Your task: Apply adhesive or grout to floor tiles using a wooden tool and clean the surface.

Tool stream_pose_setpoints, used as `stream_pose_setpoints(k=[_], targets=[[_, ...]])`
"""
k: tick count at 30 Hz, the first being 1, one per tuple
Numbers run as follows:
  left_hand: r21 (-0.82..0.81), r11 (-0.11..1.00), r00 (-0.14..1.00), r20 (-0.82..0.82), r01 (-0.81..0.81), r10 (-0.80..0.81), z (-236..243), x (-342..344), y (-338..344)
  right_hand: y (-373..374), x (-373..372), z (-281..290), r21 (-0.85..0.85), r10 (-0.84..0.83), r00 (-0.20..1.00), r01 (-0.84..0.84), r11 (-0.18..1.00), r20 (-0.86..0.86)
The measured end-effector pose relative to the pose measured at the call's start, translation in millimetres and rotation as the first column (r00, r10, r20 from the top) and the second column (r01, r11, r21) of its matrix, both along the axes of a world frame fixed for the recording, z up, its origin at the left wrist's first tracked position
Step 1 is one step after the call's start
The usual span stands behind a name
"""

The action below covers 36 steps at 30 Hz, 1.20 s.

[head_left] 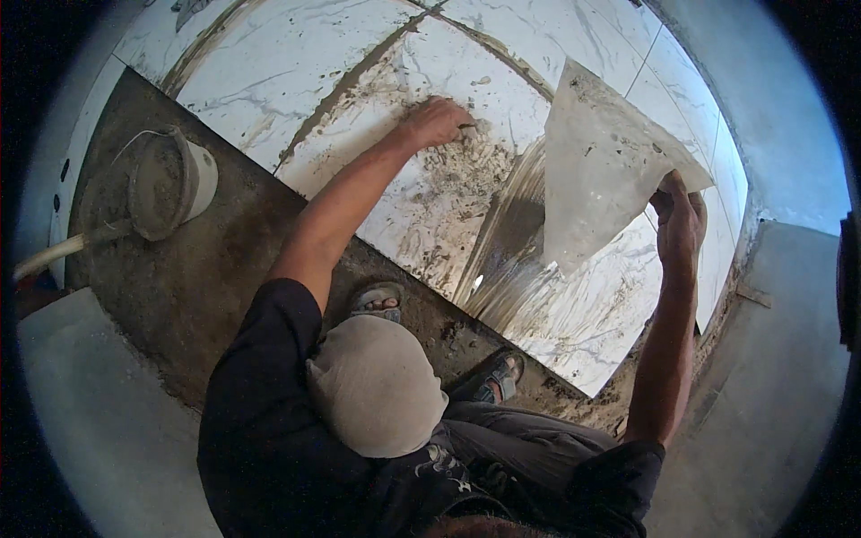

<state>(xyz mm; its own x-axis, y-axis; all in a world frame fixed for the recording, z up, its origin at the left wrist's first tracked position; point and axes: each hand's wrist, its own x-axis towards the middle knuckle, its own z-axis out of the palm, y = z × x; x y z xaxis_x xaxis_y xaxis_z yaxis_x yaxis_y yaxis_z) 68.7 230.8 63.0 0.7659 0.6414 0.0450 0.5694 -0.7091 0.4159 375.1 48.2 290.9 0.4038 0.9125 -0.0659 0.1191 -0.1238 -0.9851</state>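
Note:
My right hand (679, 215) pinches the corner of a pale, translucent plastic sheet (599, 170). The sheet, roughly triangular and flecked with dirt, hangs above the tiles and hides part of them. My left hand (438, 122) is closed, low over a white marbled floor tile (504, 79) smeared with brown grout or mud. A small dark bit shows by its fingers; what they hold, if anything, I cannot make out. Wet brown streaks (520, 211) run along a joint between the two hands.
A white bucket (204, 184) with grey-brown residue stands at the left on bare rough floor, a wooden handle (56, 255) beside it. My sandalled feet (504, 377) are at the tiles' near edge. A pale wall (780, 117) rises at the right.

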Motion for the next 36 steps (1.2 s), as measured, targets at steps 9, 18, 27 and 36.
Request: stream_pose_setpoints(k=[9,18,27,36], targets=[[0.116,0.990,0.994,-0.057,-0.082,0.089,-19,-46,47,-5,1,-5,-0.010,-0.008,1.000,0.008,1.000,-0.023],[0.283,0.958,0.992,-0.106,-0.035,0.067,-31,-71,58,-4,-7,-7,-0.019,0.005,0.999,-0.004,1.000,0.039],[0.135,0.980,0.989,-0.001,-0.145,0.147,-11,-69,41,-4,5,-12,-0.003,0.032,0.999,-0.032,0.999,0.016],[0.373,0.921,0.950,-0.230,-0.114,0.211,-21,-51,33,-3,-6,-11,-0.020,0.012,1.000,-0.012,1.000,0.019]])
